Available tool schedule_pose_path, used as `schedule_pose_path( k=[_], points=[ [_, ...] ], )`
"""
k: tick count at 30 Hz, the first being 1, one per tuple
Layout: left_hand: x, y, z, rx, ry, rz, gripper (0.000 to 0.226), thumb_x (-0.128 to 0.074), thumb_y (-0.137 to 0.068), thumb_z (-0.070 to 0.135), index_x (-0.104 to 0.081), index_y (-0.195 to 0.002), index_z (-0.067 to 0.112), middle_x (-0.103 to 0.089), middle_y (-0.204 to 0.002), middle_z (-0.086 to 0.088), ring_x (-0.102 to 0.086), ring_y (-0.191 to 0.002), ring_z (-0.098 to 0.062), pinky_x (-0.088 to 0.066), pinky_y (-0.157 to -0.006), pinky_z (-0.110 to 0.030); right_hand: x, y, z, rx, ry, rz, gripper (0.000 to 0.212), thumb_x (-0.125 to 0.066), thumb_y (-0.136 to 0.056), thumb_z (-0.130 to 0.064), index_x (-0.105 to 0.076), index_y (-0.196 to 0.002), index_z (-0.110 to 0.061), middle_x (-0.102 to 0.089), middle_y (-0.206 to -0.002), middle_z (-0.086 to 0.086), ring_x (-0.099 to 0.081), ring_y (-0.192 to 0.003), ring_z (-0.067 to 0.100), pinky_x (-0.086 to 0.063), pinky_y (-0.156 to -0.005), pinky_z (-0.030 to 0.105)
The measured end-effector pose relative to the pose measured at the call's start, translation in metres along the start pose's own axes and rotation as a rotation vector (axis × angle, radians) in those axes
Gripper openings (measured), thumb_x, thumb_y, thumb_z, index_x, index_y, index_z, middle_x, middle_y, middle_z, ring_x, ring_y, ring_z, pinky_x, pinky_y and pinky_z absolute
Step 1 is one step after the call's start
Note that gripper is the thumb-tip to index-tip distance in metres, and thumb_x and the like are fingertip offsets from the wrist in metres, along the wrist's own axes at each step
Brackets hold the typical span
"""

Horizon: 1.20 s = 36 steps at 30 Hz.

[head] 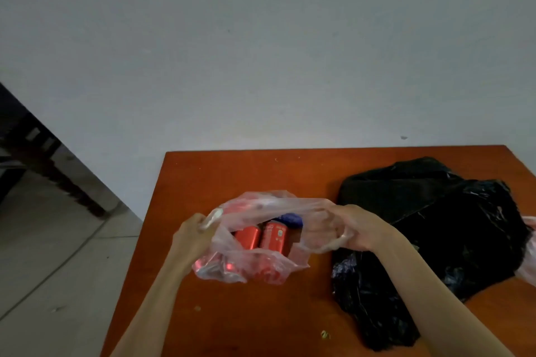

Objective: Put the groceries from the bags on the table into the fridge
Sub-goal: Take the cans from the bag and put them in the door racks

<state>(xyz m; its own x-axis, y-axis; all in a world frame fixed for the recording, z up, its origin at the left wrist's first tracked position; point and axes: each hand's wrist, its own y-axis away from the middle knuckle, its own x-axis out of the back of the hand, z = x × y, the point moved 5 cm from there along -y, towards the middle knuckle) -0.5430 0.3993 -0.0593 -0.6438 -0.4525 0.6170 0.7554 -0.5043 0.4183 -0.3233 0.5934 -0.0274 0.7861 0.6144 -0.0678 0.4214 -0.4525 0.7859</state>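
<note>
A clear pinkish plastic bag (255,266) lies on the orange-brown table (246,322). Its mouth is pulled wide. Inside I see two red drink cans (261,236) side by side and something dark blue (290,219) behind them. More red shows through the bag's lower wall. My left hand (193,236) grips the bag's left handle. My right hand (352,229) grips the right side of the bag's rim. The fridge is out of view.
A crumpled black plastic bag (429,238) covers the right part of the table, its contents hidden. A bit of another pale bag (529,255) peeks in at the right edge. A grey wall stands behind the table. Tiled floor (58,269) and dark furniture (37,153) lie to the left.
</note>
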Motion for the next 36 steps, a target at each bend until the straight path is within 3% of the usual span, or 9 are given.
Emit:
schedule_pose_path(
  k=[4, 7, 11, 15, 19, 22, 27, 31, 36],
  points=[
    [-0.002, 0.02, 0.0, -0.018, -0.064, -0.025, 0.043, -0.054, -0.092, 0.035, -0.052, -0.128, 0.013, -0.059, -0.122, -0.012, -0.06, -0.105, -0.028, -0.049, -0.088, -0.039, -0.004, -0.01, 0.017, -0.069, -0.523, -0.197, 0.026, -0.035, -0.099, -0.011, -0.05, -0.115, 0.003, -0.07, -0.082, 0.024, -0.071, -0.072, 0.031, -0.057, -0.053, 0.037],
    [-0.006, 0.031, -0.014, 0.068, 0.219, -0.219, 0.037, -0.065, -0.085, 0.019, -0.056, -0.118, 0.006, -0.065, -0.102, -0.012, -0.065, -0.089, -0.026, -0.056, -0.079, -0.041, 0.005, -0.017, 0.033, -0.102, -0.667, -0.174, 0.03, -0.038, -0.098, -0.01, -0.046, -0.123, 0.006, -0.061, -0.103, 0.029, -0.064, -0.098, 0.038, -0.051, -0.091, 0.042],
    [-0.009, 0.036, -0.028, 0.209, 0.84, -0.409, 0.037, -0.064, -0.078, 0.003, -0.058, -0.114, -0.001, -0.066, -0.104, -0.019, -0.067, -0.087, -0.029, -0.058, -0.075, -0.042, 0.018, -0.017, 0.049, -0.152, -0.532, -0.104, 0.016, -0.045, -0.095, -0.004, -0.054, -0.104, 0.006, -0.063, -0.083, 0.028, -0.069, -0.057, 0.036, -0.055, -0.044, 0.033],
    [-0.012, 0.032, -0.032, 0.238, 1.248, -0.42, 0.022, -0.055, -0.077, -0.002, -0.062, -0.098, -0.001, -0.069, -0.089, -0.015, -0.07, -0.075, -0.022, -0.059, -0.061, -0.031, 0.023, -0.022, 0.06, -0.194, -0.455, -0.108, 0.01, -0.051, -0.09, -0.008, -0.05, -0.08, -0.005, -0.051, -0.043, 0.005, -0.047, -0.029, 0.012, -0.038, -0.03, 0.015],
    [-0.021, 0.031, -0.032, 0.292, 1.183, -0.385, 0.014, -0.044, -0.09, 0.0, -0.057, -0.093, 0.001, -0.061, -0.074, -0.012, -0.062, -0.055, -0.016, -0.053, -0.044, -0.027, 0.025, -0.023, 0.061, -0.061, -0.245, -0.254, 0.016, -0.056, -0.079, -0.012, -0.044, -0.069, -0.01, -0.04, -0.04, 0.001, -0.038, -0.026, 0.01, -0.035, -0.029, 0.017],
    [-0.025, 0.024, -0.039, 0.336, 1.087, -0.352, 0.018, -0.038, -0.095, 0.003, -0.054, -0.104, 0.003, -0.062, -0.086, -0.015, -0.063, -0.07, -0.021, -0.057, -0.05, -0.031, 0.039, -0.026, 0.053, 0.017, -0.106, -0.196, 0.023, -0.068, -0.075, -0.017, -0.046, -0.069, -0.013, -0.042, -0.057, 0.005, -0.045, -0.045, 0.018, -0.049, -0.047, 0.029],
    [-0.022, 0.025, -0.042, 0.348, 0.989, -0.466, 0.04, -0.059, -0.081, 0.01, -0.054, -0.119, -0.001, -0.067, -0.089, -0.018, -0.066, -0.076, -0.029, -0.057, -0.057, -0.035, 0.033, -0.021, 0.024, 0.072, -0.497, -0.259, 0.027, -0.053, -0.082, -0.006, -0.063, -0.057, -0.005, -0.053, -0.049, 0.003, -0.054, -0.041, 0.014, -0.053, -0.047, 0.027],
    [-0.019, 0.031, -0.04, 0.202, 0.776, -0.687, 0.097, -0.096, -0.033, 0.019, -0.055, -0.12, 0.007, -0.068, -0.106, -0.017, -0.067, -0.096, -0.03, -0.057, -0.075, -0.039, 0.026, -0.034, 0.017, 0.055, -0.746, -0.257, 0.013, -0.055, -0.087, -0.006, -0.059, -0.076, -0.002, -0.064, -0.071, 0.012, -0.067, -0.066, 0.022, -0.057, -0.071, 0.048],
    [-0.006, 0.016, -0.051, 0.231, 0.783, -0.627, 0.089, -0.09, -0.054, 0.023, -0.044, -0.128, 0.0, -0.057, -0.103, -0.017, -0.054, -0.101, -0.037, -0.043, -0.095, -0.048, 0.038, -0.053, 0.037, -0.079, -0.825, -0.126, 0.009, -0.046, -0.091, -0.005, -0.05, -0.098, -0.001, -0.056, -0.075, 0.009, -0.056, -0.062, 0.011, -0.055, -0.054, 0.025]
  ],
)
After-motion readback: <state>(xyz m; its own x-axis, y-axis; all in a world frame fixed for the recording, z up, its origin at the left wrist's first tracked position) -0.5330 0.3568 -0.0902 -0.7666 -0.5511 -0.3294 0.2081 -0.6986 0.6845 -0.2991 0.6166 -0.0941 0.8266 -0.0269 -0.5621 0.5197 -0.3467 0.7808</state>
